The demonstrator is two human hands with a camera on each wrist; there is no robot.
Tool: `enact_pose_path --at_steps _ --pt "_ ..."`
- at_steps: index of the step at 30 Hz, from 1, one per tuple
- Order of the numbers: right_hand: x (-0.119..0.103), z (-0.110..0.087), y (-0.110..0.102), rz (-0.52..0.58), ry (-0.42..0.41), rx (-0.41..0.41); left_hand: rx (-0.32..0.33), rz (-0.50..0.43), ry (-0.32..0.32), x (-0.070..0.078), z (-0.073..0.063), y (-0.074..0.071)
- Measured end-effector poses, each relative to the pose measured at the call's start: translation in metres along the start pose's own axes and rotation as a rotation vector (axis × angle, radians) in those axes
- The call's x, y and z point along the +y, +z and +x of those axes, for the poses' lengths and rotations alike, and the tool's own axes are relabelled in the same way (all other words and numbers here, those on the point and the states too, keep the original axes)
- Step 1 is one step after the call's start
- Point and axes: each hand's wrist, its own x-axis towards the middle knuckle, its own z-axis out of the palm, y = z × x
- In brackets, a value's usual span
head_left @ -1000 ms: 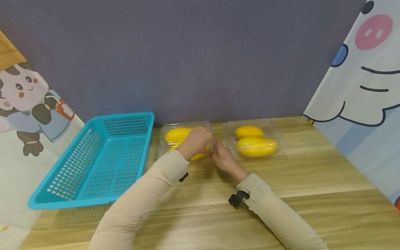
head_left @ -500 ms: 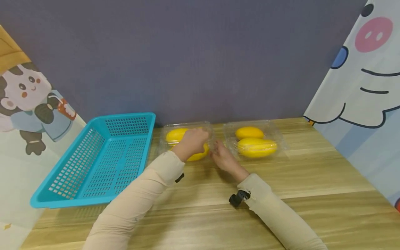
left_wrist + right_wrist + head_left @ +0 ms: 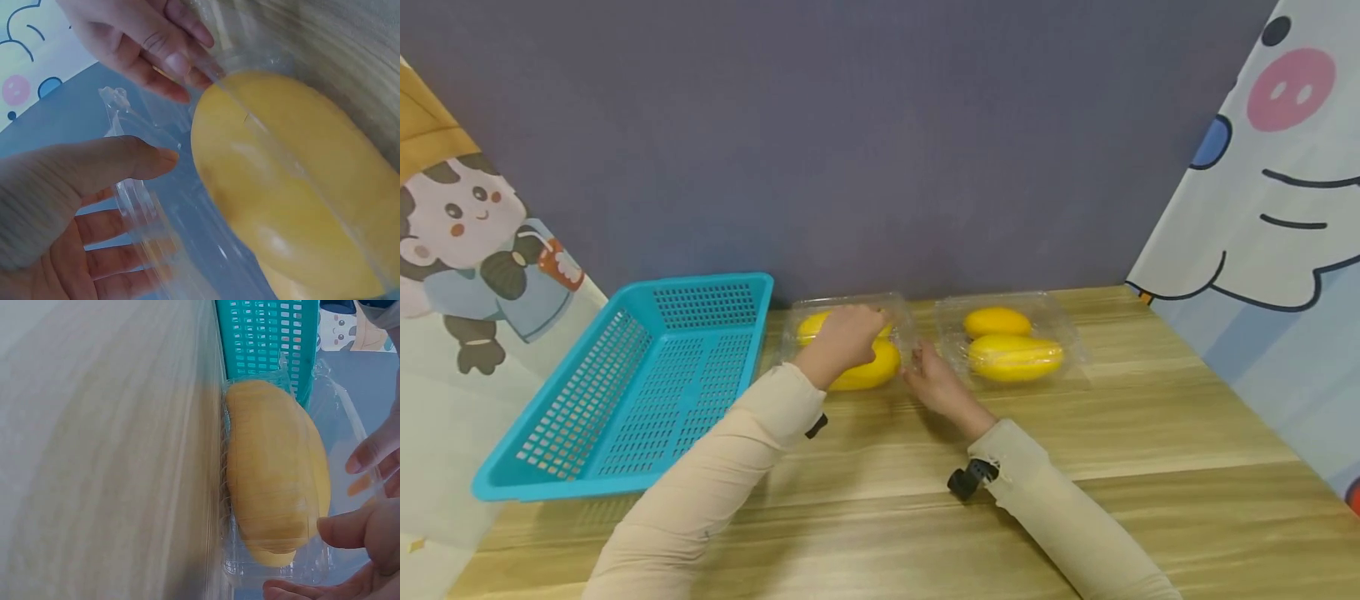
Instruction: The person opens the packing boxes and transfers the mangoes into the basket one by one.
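Note:
A clear plastic clamshell box (image 3: 908, 321) with two yellow mangoes (image 3: 871, 371) in it lies on the table, its lid (image 3: 147, 212) raised. My left hand (image 3: 846, 337) is over the box, thumb and fingers on either side of the lid's edge; some fingers show through the plastic in the left wrist view. At the box's right end, my right hand (image 3: 936, 383) holds the rim, its thumb (image 3: 350, 530) on the near side of the edge. Its fingertips are partly hidden in the head view. The mango (image 3: 272, 469) nearest me fills much of the box.
A blue-green plastic basket (image 3: 752, 350) stands left of the box. To the right is a second clear box (image 3: 1067, 333) with two yellow mangoes (image 3: 1015, 358). A grey wall (image 3: 880, 167) rises behind the wooden table (image 3: 1075, 517).
My left hand has shifted left along the box, uncovering more of the near mango. The right hand stays at the box's right end.

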Motion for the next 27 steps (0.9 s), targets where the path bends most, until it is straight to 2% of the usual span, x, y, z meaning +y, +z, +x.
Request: enact_pose_path --at_steps 9,11,20,27 --pt "-0.001 0.002 0.000 0.021 0.046 -0.018 -0.034 -0.017 -0.039 -0.010 -0.004 -0.011" --pt "-0.001 0.002 0.000 0.023 0.050 -0.014 -0.024 -0.025 -0.044 -0.013 -0.004 -0.012" --pt "-0.001 0.002 -0.001 0.031 0.054 0.006 0.124 -0.039 -0.061 -0.021 -0.003 -0.024" --pt "-0.001 -0.001 0.000 0.025 0.052 -0.010 0.223 -0.072 -0.099 -0.027 -0.004 -0.028"
